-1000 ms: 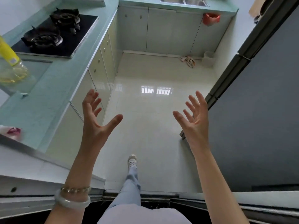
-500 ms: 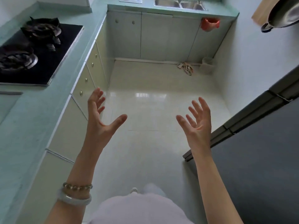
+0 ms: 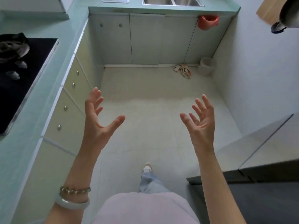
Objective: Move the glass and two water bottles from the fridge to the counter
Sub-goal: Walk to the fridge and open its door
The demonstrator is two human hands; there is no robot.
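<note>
Fridge [image 3: 267,199] slid lower right; left hand [image 3: 95,125] and right hand [image 3: 201,125] (each grip spread) empty.

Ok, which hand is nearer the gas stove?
Left. The left hand hovers open just beyond the counter edge beside the gas stove; the right hand is across the aisle.

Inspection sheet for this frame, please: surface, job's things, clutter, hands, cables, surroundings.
Surface: green counter along the left and far side, bare where visible.
Job's things: glass and bottles nothing seen; dark fridge at lower right.
Clutter: crumpled cloth and pale bucket on the floor; red bag hanging at the counter corner.
Hands: left hand and right hand both open, empty, raised over the floor.
Cables: nothing seen.
Surroundings: gas stove, sink, cabinet doors.
</note>
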